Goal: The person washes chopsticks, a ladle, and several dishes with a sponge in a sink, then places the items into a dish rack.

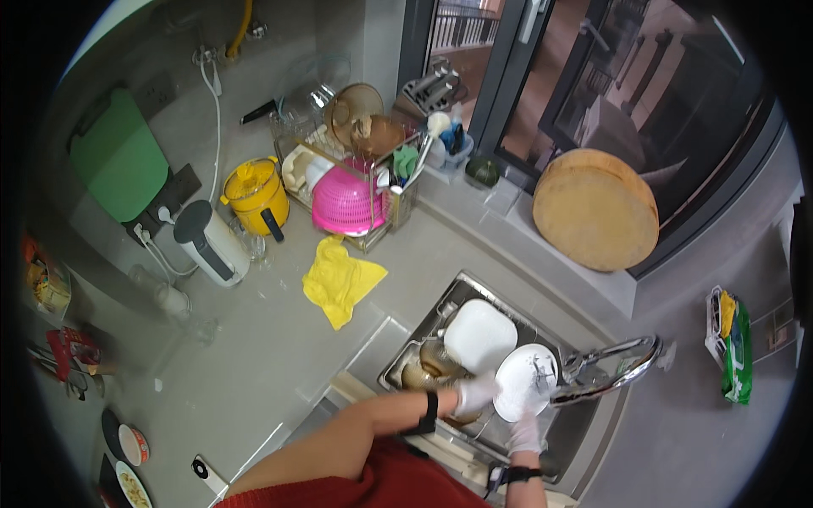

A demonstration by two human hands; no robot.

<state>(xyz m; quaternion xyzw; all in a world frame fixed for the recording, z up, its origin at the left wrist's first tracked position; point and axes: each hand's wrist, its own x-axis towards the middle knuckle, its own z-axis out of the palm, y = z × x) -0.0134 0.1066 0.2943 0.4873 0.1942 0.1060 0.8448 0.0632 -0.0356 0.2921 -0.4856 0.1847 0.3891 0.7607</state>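
A white round plate (522,381) is tilted under the chrome faucet (625,371), with water running over its face. My right hand (527,436), in a thin whitish glove, grips its lower rim. At the plate's left edge is my left hand (477,394), gloved the same way and blurred; its fingers meet the rim, partly hidden. Both are over the steel sink (457,286). Behind the left hand lies a white square dish (481,335). Amber glass bowls (439,357) sit beside it, partly covered by my left hand and forearm.
A yellow cloth (340,279) lies on the counter left of the sink. Behind it stands a dish rack (368,241) with a pink colander (348,202). A yellow pot (257,197) and white kettle (213,244) stand farther left. A round wooden board (594,213) leans by the window.
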